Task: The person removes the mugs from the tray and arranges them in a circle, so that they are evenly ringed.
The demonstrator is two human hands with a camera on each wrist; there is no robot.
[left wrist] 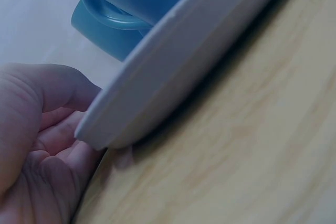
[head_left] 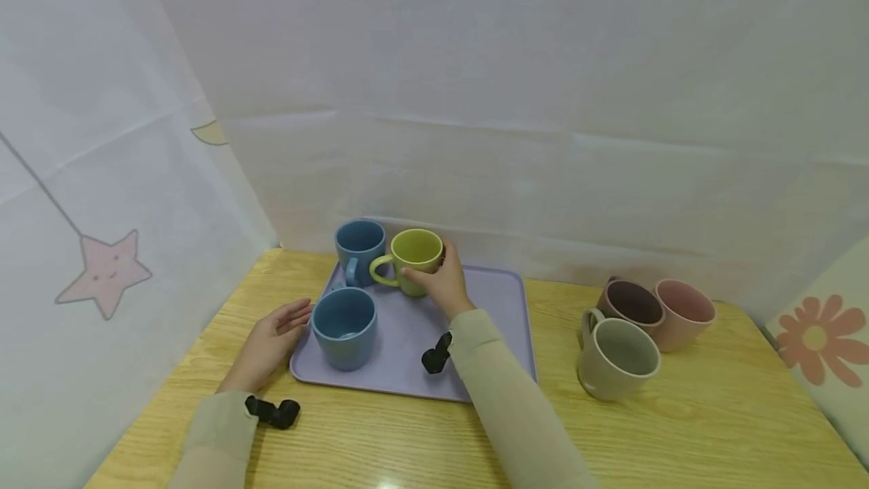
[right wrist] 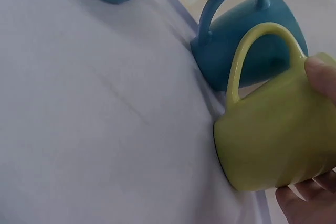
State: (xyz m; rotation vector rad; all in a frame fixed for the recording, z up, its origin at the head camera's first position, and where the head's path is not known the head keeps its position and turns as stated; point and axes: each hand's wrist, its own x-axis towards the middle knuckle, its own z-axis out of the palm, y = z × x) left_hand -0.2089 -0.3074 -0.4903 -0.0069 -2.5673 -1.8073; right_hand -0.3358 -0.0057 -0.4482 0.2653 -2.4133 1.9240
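My right hand (head_left: 441,280) grips a yellow-green mug (head_left: 412,283) by its body, thumb on the near side and fingers behind. That mug is upright over the back of a lilac tray (head_left: 421,368), its handle pointing left. In the right wrist view, the mug's base (right wrist: 223,156) is close over the tray. A blue mug (head_left: 360,236) stands at the tray's back left corner, and a second blue mug (head_left: 345,342) at the front left. Beside the tray's left edge, my left hand (head_left: 271,342) has loosely bent fingers at the rim (left wrist: 131,77).
To the right on the wooden table (head_left: 380,436) stand a dark brown mug (head_left: 611,300), a pink cup (head_left: 689,315) and a beige mug (head_left: 604,368), close together. White cloth (head_left: 475,96) hangs behind the table and along its sides.
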